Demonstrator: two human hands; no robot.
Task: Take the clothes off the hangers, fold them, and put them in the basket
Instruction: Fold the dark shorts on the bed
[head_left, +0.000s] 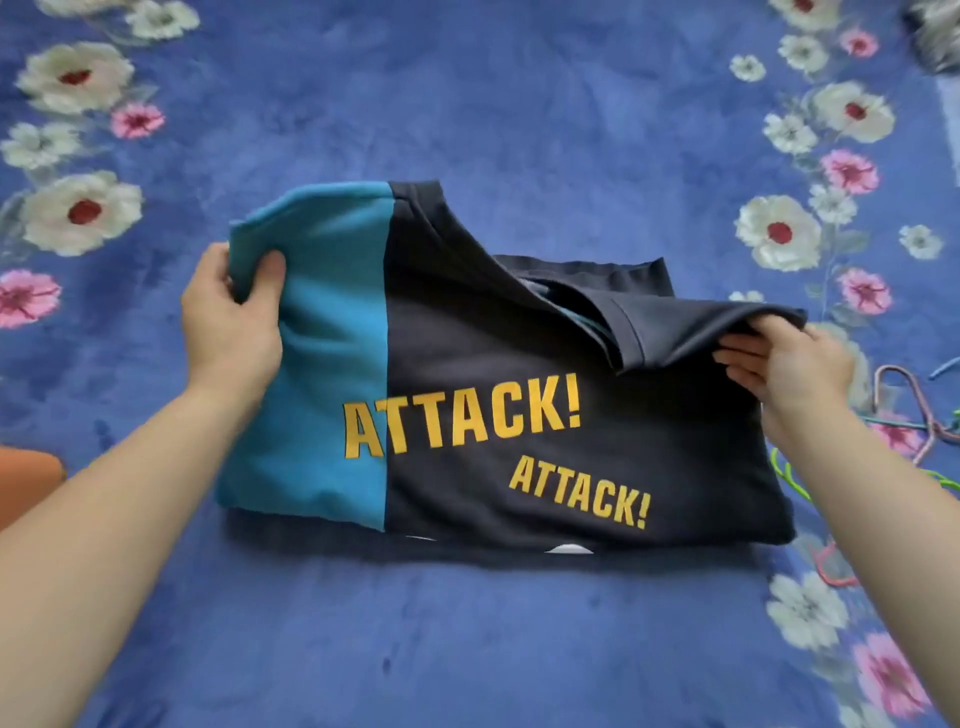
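Observation:
A black and teal shirt with yellow "ATTACK!" lettering lies partly folded on a blue floral blanket. My left hand pinches the teal upper left corner, thumb on top of the cloth. My right hand grips the black upper right edge, with the fingers tucked under the raised fold. The far half of the shirt is lifted off the layer beneath it. No basket shows in the frame.
Several coloured hangers lie on the blanket to the right of the shirt; a pink one pokes out near its lower right corner. An orange object sits at the left edge. A grey item is at the top right corner.

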